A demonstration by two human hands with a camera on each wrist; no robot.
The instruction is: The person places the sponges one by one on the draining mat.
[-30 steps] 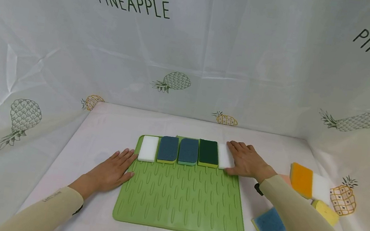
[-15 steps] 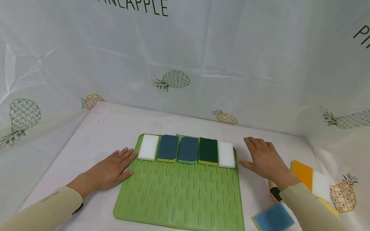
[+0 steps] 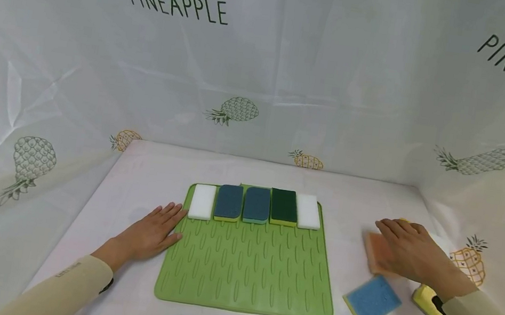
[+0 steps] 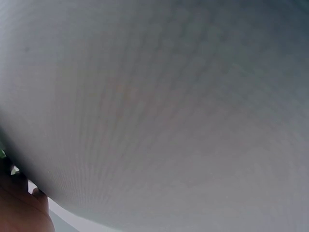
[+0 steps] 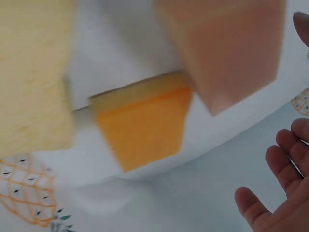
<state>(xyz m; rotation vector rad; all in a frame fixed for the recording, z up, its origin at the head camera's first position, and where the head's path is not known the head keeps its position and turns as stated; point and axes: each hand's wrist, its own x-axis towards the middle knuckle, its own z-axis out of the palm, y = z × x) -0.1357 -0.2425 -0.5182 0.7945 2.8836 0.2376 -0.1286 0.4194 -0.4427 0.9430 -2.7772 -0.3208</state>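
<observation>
My left hand (image 3: pixel 147 234) lies flat with spread fingers at the left edge of a green ridged mat (image 3: pixel 246 269). A grey surface fills most of the left wrist view, with part of that hand in its lower left corner. Off to the right, my right hand (image 3: pixel 418 253) hovers over a peach sponge (image 3: pixel 375 253), overlapping it. In the right wrist view its fingers (image 5: pixel 280 164) are extended and hold nothing. That view also shows an orange sponge (image 5: pixel 142 130) beside the peach one and a pale yellow sponge (image 5: pixel 34 72) at the left.
Along the mat's far edge stand a white sponge (image 3: pixel 202 202), two blue ones, a dark green one (image 3: pixel 284 206) and another white one (image 3: pixel 308 211) in a row. A blue sponge (image 3: pixel 372 302) lies right of the mat. Pineapple-printed sheeting (image 3: pixel 350 85) walls the table.
My right hand has left the rightmost white sponge on the mat and moved right to above the peach sponge. The left hand stays in place.
</observation>
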